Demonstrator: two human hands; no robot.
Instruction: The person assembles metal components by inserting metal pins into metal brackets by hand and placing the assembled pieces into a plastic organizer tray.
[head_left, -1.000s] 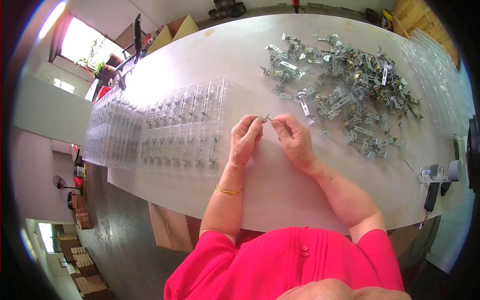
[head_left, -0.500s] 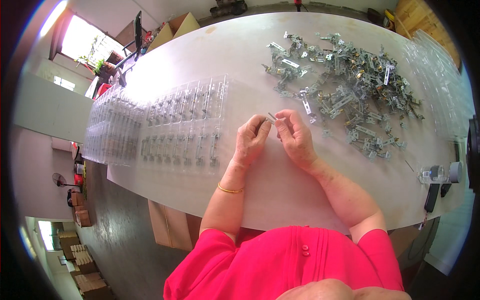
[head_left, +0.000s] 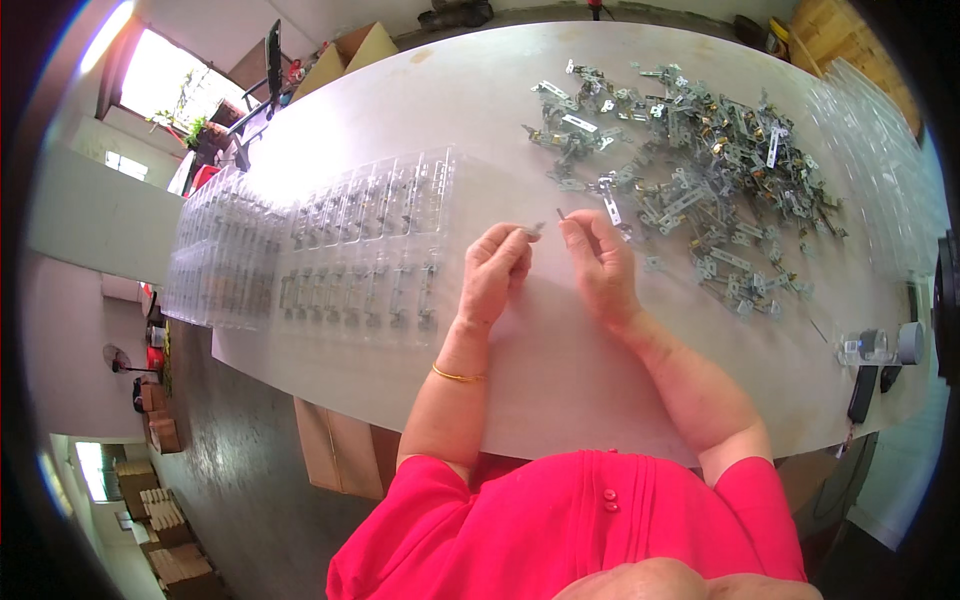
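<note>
My left hand (head_left: 492, 270) is closed, pinching a small silvery metal part (head_left: 536, 229) between thumb and forefinger. A short gap to the right, my right hand (head_left: 604, 268) is also closed, its fingertips on a thin dark pin-like piece (head_left: 561, 214). Both hands hover above the pale table, apart from each other. Beyond my right hand spreads a heap of metal latch-like parts (head_left: 690, 205), some with brass-coloured bits. To the left of my left hand lies a clear plastic tray (head_left: 447, 205) with metal parts set in rows.
Stacked clear trays (head_left: 178, 285) stand at the table's left end. More clear plastic trays (head_left: 870, 170) lie at the far right. Near the right edge are a clear bottle with a grey cap (head_left: 868, 348) and a dark oblong object (head_left: 861, 395). A cardboard box (head_left: 338, 452) sits below the front edge.
My hands have drawn apart from where they met. The left now shows the metal part at its fingertips; the right has the thin piece, slightly higher and further right.
</note>
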